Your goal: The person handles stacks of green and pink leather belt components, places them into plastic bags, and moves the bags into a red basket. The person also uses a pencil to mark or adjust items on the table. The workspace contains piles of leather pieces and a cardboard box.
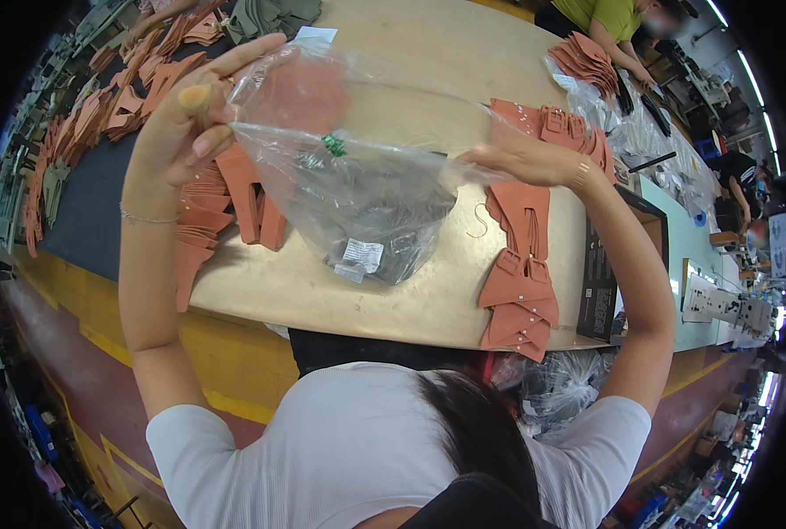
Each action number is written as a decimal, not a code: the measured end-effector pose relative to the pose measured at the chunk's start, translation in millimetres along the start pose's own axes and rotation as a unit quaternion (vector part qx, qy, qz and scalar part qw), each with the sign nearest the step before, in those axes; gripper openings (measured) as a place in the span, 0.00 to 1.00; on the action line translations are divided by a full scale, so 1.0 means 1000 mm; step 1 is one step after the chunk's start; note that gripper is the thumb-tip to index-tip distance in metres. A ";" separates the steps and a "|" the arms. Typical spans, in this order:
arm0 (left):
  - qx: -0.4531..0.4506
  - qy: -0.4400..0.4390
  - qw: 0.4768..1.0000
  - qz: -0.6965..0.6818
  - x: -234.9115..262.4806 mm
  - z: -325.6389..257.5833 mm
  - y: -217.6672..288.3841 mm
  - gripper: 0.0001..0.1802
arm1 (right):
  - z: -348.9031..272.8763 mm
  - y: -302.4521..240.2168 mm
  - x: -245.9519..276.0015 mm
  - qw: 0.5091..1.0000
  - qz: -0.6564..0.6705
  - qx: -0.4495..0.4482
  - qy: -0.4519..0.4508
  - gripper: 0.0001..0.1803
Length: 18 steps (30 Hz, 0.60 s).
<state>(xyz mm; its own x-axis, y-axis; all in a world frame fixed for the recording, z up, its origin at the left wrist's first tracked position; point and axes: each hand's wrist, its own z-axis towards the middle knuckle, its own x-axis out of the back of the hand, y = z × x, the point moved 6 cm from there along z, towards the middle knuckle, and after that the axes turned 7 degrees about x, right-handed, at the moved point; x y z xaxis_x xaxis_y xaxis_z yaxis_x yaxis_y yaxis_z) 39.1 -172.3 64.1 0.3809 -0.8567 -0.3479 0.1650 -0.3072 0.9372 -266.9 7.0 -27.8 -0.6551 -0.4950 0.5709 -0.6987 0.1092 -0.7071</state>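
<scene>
Bag (pixel 366 189), one, pinched by left grip (pixel 181 119); right grip (pixel 530 161) at edge, hold unclear

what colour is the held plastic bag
Clear, colourless; the plastic bag shows best in the head view.

The place looks like a factory workshop, with rust-orange cut pieces (pixel 521 304) stacked toward the left and right edges of a broad tan work surface (pixel 261 295), a person in green (pixel 609 22) at its far right corner, an apparent sewing machine (pixel 728 304) beyond its right edge, and strip lights (pixel 757 88).
</scene>
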 end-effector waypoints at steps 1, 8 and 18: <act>0.013 0.027 0.998 0.064 0.003 -0.003 0.001 0.32 | -0.018 -0.015 -0.003 0.990 0.113 0.086 -0.002 0.32; 0.102 0.138 0.821 0.544 -0.035 0.004 0.009 0.23 | -0.044 -0.020 0.009 0.742 -0.565 -0.026 0.361 0.04; -0.079 0.163 0.915 0.361 -0.015 -0.059 0.129 0.21 | -0.153 -0.119 0.135 0.835 -0.178 0.106 0.510 0.15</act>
<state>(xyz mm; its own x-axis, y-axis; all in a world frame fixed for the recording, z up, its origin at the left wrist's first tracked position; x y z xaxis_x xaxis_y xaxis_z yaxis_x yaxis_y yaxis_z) 108.7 -175.1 189.0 0.6895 -0.6354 0.3477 -0.1174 0.3757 0.9193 -316.7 58.9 197.2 -0.3972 0.5392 0.7426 -0.9051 -0.0965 -0.4141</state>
